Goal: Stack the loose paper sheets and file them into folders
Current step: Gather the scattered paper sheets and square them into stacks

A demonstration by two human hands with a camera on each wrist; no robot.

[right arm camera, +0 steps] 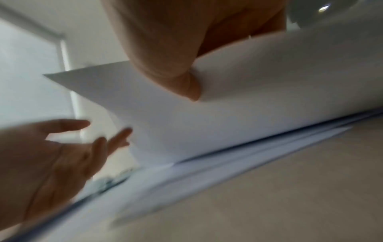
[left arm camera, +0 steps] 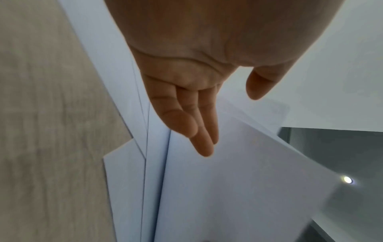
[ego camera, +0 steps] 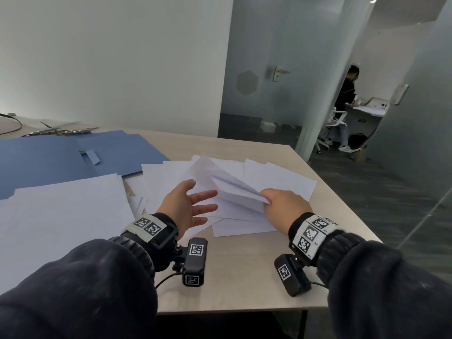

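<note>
The right hand [ego camera: 285, 206] pinches a small sheaf of white paper sheets [ego camera: 234, 189] by its near corner, lifted and tilted above the loose white sheets [ego camera: 276, 177] fanned over the pale wood-grain surface [ego camera: 244, 270]. The left hand [ego camera: 183, 206] hovers just beside the sheaf, its grip spread, palm up (touching nothing). Flat blue card folders [ego camera: 73, 157] lie far left, partly under a separate white paper stack [ego camera: 63, 211].

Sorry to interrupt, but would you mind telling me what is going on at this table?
A person is gathering loose white paper. The right hand pinches a lifted bunch of sheets by a corner, while the open left hand reaches toward it. More sheets lie scattered on the table, beside an open blue folder.
</note>
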